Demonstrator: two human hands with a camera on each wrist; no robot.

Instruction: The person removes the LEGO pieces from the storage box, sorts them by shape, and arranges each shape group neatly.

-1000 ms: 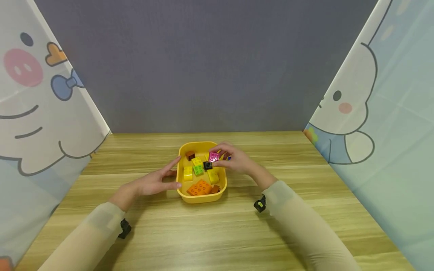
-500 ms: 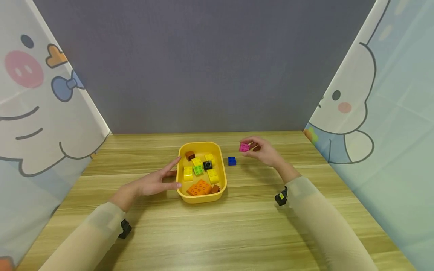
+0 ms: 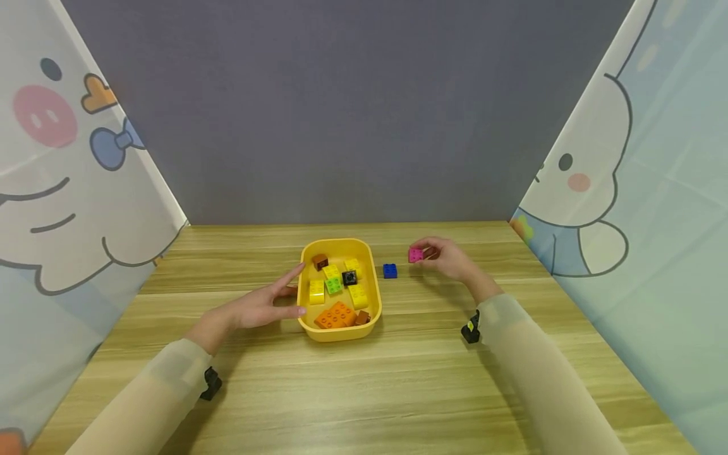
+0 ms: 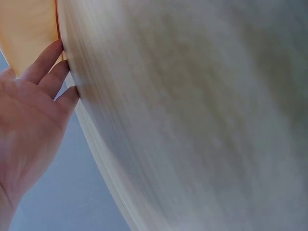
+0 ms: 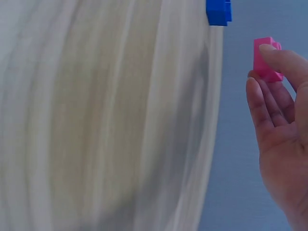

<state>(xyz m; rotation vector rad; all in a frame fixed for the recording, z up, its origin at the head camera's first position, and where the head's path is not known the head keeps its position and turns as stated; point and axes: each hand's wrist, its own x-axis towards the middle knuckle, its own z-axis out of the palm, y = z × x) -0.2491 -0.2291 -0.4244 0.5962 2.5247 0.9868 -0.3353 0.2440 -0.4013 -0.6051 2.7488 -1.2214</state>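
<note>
A pink toy brick point(image 3: 416, 255) is pinched between the thumb and fingers of my right hand point(image 3: 449, 260), over the table to the right of a blue brick point(image 3: 389, 271). The right wrist view shows the pink brick point(image 5: 265, 60) in that pinch, apart from the blue brick point(image 5: 218, 12). My left hand point(image 3: 256, 306) touches the left side of a yellow tray point(image 3: 339, 336), thumb and fingers spread. In the left wrist view, the fingers of the left hand point(image 4: 36, 110) lie against the tray wall point(image 4: 29, 33).
Inside the tray lie orange bricks point(image 3: 335, 315), a black brick point(image 3: 349, 278), a green brick point(image 3: 333, 284), brown bricks point(image 3: 320, 261) and several yellow bricks point(image 3: 358, 295). A grey wall point(image 3: 341, 114) rises behind the wooden table point(image 3: 352, 398); printed curtains point(image 3: 637, 158) stand at both sides.
My right hand has lifted the pink brick out of the tray and carried it right, past the blue brick, then slightly lower in view. My left hand has stayed at the tray.
</note>
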